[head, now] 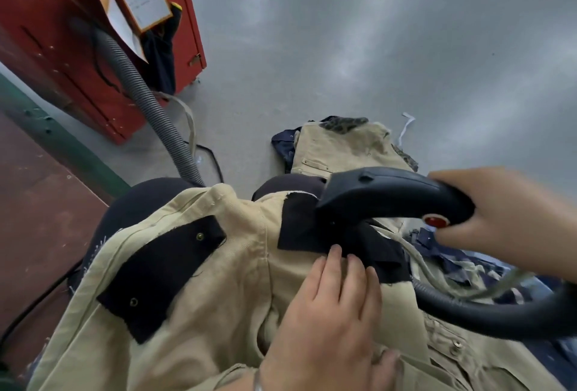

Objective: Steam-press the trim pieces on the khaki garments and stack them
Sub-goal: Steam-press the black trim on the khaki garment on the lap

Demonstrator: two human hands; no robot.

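Grey floor, two dark trim pieces (162,278), left hand (331,322) flat, right hand (499,222) gripping steamer (390,197)

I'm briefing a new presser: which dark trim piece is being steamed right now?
On the khaki garment, two dark patches lie side by side. It's the right-hand patch, under the steam iron; the left hand touches its edge, unlike the left patch.

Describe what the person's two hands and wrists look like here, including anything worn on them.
Both hands are bare, with no gloves. The left hand has a thin silver-coloured bangle at the wrist, near the bottom edge of the picture, and short nails. The right hand enters from the right edge with a bare forearm and no sleeve, ring or band showing. No markings show on either.
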